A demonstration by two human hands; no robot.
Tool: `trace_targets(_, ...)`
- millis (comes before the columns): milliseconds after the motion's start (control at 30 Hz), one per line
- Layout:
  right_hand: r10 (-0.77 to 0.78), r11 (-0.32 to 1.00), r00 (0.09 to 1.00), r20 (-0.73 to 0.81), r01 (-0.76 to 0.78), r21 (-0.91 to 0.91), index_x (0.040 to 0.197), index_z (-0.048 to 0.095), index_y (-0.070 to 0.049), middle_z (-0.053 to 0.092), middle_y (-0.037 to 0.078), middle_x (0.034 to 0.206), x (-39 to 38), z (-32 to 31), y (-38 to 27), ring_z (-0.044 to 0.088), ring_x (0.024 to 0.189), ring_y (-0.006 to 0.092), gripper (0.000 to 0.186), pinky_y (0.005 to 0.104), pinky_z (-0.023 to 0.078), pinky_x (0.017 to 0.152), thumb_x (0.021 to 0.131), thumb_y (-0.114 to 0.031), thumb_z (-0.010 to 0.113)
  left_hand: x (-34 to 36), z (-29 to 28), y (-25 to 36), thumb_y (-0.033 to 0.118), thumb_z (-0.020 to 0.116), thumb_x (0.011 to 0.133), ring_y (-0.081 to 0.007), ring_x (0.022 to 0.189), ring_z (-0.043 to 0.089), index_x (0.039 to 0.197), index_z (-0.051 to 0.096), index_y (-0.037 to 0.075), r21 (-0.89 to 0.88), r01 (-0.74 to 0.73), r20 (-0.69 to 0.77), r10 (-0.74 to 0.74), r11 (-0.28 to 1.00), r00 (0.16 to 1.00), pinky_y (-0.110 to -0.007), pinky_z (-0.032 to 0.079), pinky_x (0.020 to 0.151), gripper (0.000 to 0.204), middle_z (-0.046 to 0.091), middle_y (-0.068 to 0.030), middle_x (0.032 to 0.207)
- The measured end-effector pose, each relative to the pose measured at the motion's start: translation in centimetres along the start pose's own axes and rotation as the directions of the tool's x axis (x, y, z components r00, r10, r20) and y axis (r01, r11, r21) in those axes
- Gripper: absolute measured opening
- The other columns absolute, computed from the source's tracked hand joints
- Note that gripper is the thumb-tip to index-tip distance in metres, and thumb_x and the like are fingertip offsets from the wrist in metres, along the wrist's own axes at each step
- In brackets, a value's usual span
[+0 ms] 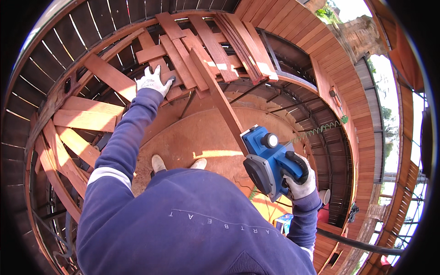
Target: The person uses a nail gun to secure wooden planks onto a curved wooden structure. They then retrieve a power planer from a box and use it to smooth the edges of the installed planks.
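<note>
My right hand (302,184), in a white and grey work glove, grips the rear handle of a blue electric hand planer (276,160). The planer's front end is at the near end of a long, narrow reddish wood plank (222,101); whether its sole touches the wood cannot be made out. That plank slants away from me onto a pile of loose boards. My gloved left hand (154,82) is open, fingers spread, resting on short boards (170,78) at the left of the pile. It holds nothing.
Several more boards (87,113) lean and lie at the left. A curved wooden deck (366,137) rings the right side, with an orange-handled tool (337,97) and a coiled green hose (321,129) on it. A colourful box (283,223) stands near my right forearm. My shoes (158,163) are on brown ground.
</note>
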State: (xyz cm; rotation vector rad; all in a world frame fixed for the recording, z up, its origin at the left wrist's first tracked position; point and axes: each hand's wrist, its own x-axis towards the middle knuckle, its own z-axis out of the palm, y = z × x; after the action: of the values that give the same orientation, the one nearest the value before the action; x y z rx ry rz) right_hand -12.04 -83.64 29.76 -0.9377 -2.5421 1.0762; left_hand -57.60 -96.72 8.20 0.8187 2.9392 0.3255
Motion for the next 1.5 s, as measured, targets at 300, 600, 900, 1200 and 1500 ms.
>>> trace_targets(300,-0.077,0.995,0.997,0.016,0.077,-0.058,0.126,0.058,-0.003,0.065,0.015,0.121,6.9,3.1,-2.9,0.066,0.109,0.0244,0.056,0.033,0.05,0.096,0.072,0.004,0.07,-0.3,-0.1,-0.1,0.066,0.052,0.088,-0.0336,0.135,0.043,0.148,0.041,0.017,-0.055,0.006,-0.013,-0.007,0.998,1.0,-0.049,0.032,0.112,0.079,0.036,-0.0189,0.151)
trace_targets(600,-0.123,0.992,0.992,0.037,0.123,-0.002,0.123,0.06,-0.005,0.068,0.013,0.116,14.4,6.4,-5.2,0.067,0.107,0.0207,0.048,0.0319,0.052,0.093,0.077,-0.002,0.074,-0.3,0.0,0.0,0.066,0.051,0.088,-0.0332,0.136,0.042,0.147,0.042,0.016,-0.088,0.007,-0.025,-0.009,0.996,1.0,-0.052,0.028,0.115,0.078,0.036,-0.0202,0.152)
trace_targets(900,0.027,0.991,0.995,0.098,-0.039,0.124,0.122,0.061,-0.008,0.069,0.007,0.097,14.8,6.0,-6.2,0.065,0.081,0.0093,0.044,0.0255,0.055,0.066,0.081,-0.003,0.075,-0.2,-0.2,-0.1,0.064,0.05,0.09,-0.0352,0.134,0.044,0.146,0.044,0.017,-0.117,0.029,-0.018,-0.031,0.993,0.999,-0.053,0.031,0.113,0.073,0.036,-0.0213,0.151)
trace_targets(1200,0.096,0.995,0.994,0.043,-0.097,0.026,0.13,0.055,0.001,0.061,0.012,0.126,-2.4,-1.2,1.4,0.061,0.112,0.0189,0.057,0.0313,0.048,0.099,0.075,0.007,0.068,0.3,0.6,0.0,0.064,0.046,0.091,-0.0337,0.124,0.054,0.147,0.041,0.012,-0.012,0.022,-0.002,-0.022,1.0,1.0,-0.049,0.035,0.11,0.076,0.057,-0.0169,0.135)
trace_targets(1500,0.037,0.997,0.999,0.008,-0.036,-0.062,0.128,0.057,0.0,0.063,0.013,0.124,0.1,0.1,0.1,0.061,0.114,0.0209,0.06,0.0321,0.047,0.101,0.069,0.013,0.063,0.2,0.5,0.0,0.064,0.046,0.092,-0.0339,0.126,0.053,0.146,0.042,0.012,-0.013,0.005,0.0,-0.005,1.0,1.0,-0.047,0.034,0.11,0.075,0.055,-0.0184,0.137)
